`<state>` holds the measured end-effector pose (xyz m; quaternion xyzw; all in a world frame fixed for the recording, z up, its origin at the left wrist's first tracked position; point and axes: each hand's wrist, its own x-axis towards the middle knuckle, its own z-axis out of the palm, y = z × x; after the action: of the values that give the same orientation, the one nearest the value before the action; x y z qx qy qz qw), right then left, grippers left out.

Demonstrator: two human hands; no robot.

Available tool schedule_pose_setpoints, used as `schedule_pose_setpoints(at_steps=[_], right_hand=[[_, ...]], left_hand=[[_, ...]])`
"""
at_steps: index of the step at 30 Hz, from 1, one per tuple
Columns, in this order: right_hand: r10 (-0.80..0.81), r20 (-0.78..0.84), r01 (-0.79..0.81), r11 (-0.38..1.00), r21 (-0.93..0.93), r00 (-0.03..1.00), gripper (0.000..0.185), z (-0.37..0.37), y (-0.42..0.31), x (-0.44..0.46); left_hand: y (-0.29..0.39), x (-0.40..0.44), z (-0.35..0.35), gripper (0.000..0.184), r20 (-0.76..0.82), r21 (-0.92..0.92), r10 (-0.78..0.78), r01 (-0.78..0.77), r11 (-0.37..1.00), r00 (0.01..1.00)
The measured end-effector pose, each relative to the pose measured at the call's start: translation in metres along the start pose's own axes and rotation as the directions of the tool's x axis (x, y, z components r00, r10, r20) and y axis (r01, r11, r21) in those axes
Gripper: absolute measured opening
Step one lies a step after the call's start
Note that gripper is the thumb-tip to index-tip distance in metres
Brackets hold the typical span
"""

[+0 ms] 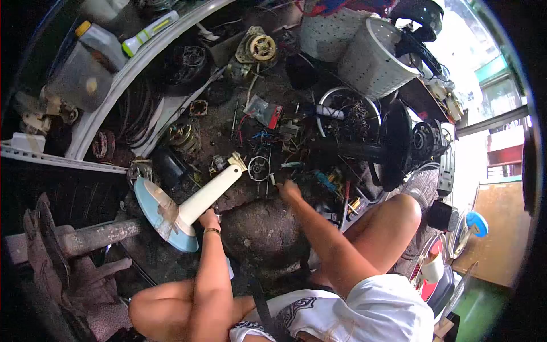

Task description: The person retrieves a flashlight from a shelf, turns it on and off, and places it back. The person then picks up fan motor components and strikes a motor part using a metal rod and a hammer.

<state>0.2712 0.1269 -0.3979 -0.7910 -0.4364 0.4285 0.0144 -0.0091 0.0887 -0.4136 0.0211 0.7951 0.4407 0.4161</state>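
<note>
A white fan stand [208, 196] with a round blue-and-white base [149, 199] lies tilted at the left of the work spot. My left hand [209, 219] is closed beside its column, near the base; what its fingers grip is too small to make out. My right hand [289, 191] is closed around a small white piece [272, 179], right of a round metal ring part [259, 168] on the dark ground. A rounded dark block [262, 233] lies between my forearms.
White perforated tubs [373, 60] stand at the back right, near a bowl of wires [348, 111]. A motor [261, 48] lies at the back. A black fan part [396, 145] is at the right, a grey pipe [102, 236] at the left.
</note>
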Motion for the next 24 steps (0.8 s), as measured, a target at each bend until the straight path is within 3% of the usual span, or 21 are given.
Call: schedule_pose_setpoints(at_steps=[2,3,4,5,7,9,11,13,15,18,20,21,23,24], right_hand=[[-0.325,-0.051,0.277,0.868,-0.411,0.944,0.03,-0.039,-0.001,0.004],[-0.545,-0.154,0.435,0.783,-0.444,0.824,0.024,-0.063,0.0,0.014],[-0.626,-0.253,0.46,0.74,-0.491,0.737,0.021,-0.09,-0.004,0.017],[-0.769,-0.352,0.432,0.606,-0.668,0.534,0.027,-0.119,-0.01,0.022],[-0.696,-0.218,0.293,0.536,-0.792,0.685,0.064,-0.177,-0.018,0.011],[-0.712,-0.037,0.265,0.309,-0.913,0.702,0.09,-0.209,0.012,0.027],[-0.532,0.16,0.395,0.363,-0.844,0.831,0.093,-0.238,0.031,0.03],[-0.541,0.181,0.397,0.313,-0.863,0.821,0.093,-0.239,0.035,0.018],[-0.56,0.207,0.407,0.259,-0.876,0.802,0.093,-0.241,0.026,0.013],[-0.481,0.189,0.393,0.368,-0.843,0.856,0.091,-0.232,0.025,0.003],[-0.648,0.151,0.44,0.31,-0.843,0.746,0.087,-0.237,0.033,-0.007],[-0.652,0.16,0.446,0.3,-0.843,0.741,0.087,-0.239,0.028,-0.009],[-0.513,0.204,0.431,0.374,-0.821,0.834,0.087,-0.243,0.024,-0.02],[-0.533,0.206,0.446,0.37,-0.815,0.82,0.087,-0.244,0.024,-0.022]], left_hand=[[-0.002,0.009,0.006,0.023,0.036,0.084,-0.054,0.051,0.995,0.998],[-0.004,0.015,0.01,0.021,0.057,0.158,-0.109,0.099,0.982,0.992],[-0.007,0.025,0.012,0.021,0.069,0.161,-0.108,0.096,0.982,0.992],[-0.014,0.038,0.011,0.018,0.055,0.249,-0.148,0.13,0.96,0.987],[-0.031,0.058,0.007,0.015,0.036,0.341,-0.179,0.157,0.927,0.983],[-0.041,0.07,0.003,0.011,0.096,0.156,-0.056,0.04,0.987,0.994],[-0.018,0.042,0.005,0.007,0.081,0.164,-0.075,0.061,0.985,0.994],[-0.008,0.027,0.008,0.008,0.051,0.279,-0.213,0.191,0.941,0.976],[-0.008,0.025,0.014,0.01,0.047,0.277,-0.16,0.141,0.951,0.986],[-0.01,0.031,0.011,0.014,0.031,0.296,-0.136,0.121,0.948,0.99],[-0.017,0.037,0.008,0.017,0.053,0.266,-0.155,0.136,0.954,0.986],[-0.02,0.042,0.008,0.017,0.046,0.258,-0.158,0.141,0.956,0.986],[-0.023,0.045,0.008,0.018,0.007,0.247,-0.176,0.169,0.954,0.984],[-0.022,0.042,0.008,0.016,0.019,0.239,-0.163,0.154,0.959,0.986]])
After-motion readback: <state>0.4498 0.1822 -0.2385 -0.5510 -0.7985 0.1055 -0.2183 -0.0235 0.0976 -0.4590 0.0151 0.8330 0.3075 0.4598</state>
